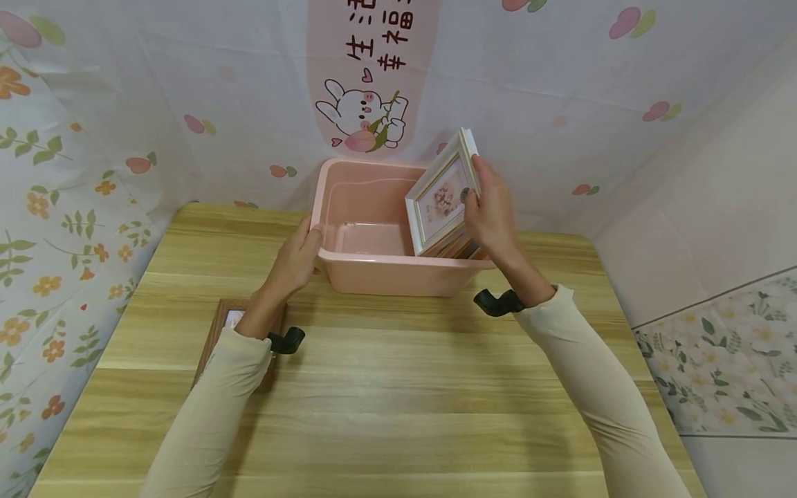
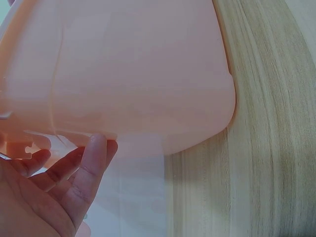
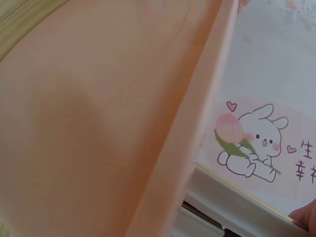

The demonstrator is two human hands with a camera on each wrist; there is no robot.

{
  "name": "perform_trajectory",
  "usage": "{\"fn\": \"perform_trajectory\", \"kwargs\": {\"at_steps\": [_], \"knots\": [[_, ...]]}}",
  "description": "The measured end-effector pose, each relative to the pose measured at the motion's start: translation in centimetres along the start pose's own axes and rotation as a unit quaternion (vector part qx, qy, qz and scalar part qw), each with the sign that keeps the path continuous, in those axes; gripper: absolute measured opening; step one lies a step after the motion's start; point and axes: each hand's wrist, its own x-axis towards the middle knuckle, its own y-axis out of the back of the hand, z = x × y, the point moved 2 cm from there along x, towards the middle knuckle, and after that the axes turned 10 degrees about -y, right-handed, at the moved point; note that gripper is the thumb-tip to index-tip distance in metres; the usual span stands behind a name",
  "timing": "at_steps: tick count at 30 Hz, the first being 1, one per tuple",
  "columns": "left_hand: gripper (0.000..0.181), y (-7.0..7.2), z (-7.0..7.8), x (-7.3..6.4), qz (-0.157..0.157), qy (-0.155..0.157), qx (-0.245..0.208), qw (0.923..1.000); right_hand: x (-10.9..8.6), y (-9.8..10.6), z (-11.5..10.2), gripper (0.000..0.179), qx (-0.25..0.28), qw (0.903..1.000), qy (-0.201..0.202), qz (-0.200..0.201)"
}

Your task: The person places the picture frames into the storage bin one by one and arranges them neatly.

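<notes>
The white frame [image 1: 443,197] slanted lengthwise toward 1 o'clock, gripped by the right hand [image 1: 492,214] — left hand [image 1: 292,259], at 8 o'clock, clasped the basin [image 1: 398,277].

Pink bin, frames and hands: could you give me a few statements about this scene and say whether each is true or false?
1. The right hand holds a white frame. True.
2. The left hand touches nothing. False: it grips the rim of the bin.
3. A brown frame lies on the table, partly hidden by the left arm. True.
4. The white frame lies flat. False: it is tilted, at the bin's right end.
5. The rabbit is printed on the bin. False: it is on the backdrop behind.
</notes>
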Motion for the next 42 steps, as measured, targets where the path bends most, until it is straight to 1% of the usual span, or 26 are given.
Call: {"fn": "perform_trajectory", "kwargs": {"at_steps": [8, 16, 27, 30, 34, 42], "knots": [[0.059, 0.1, 0.0, 0.1, -0.001, 0.000, -0.004, 1.0000, -0.1, -0.6, -0.1, 0.056, -0.020, 0.9998, 0.009, -0.001], [0.059, 0.1, -0.1, 0.2, -0.001, 0.002, -0.003, 1.0000, -0.2, -1.0, -0.3, 0.054, -0.044, 0.9985, 0.025, 0.021], [0.059, 0.2, 0.0, 0.2, 0.002, 0.000, -0.003, 1.0000, -0.6, -1.6, -0.1, 0.052, -0.057, 0.9966, 0.051, 0.031], [0.059, 0.1, -0.1, 0.2, 0.002, 0.003, -0.005, 1.0000, -0.7, -1.8, 0.0, 0.052, -0.059, 0.9965, 0.049, 0.032], [0.059, 0.0, -0.2, 0.1, 0.003, 0.006, -0.008, 0.9999, -0.9, -2.1, 0.2, 0.051, -0.071, 0.9965, 0.034, 0.027], [0.059, 0.0, -0.2, 0.0, -0.004, 0.001, -0.008, 1.0000, -1.0, -2.8, 0.7, 0.051, -0.086, 0.9961, 0.012, 0.020]]}}
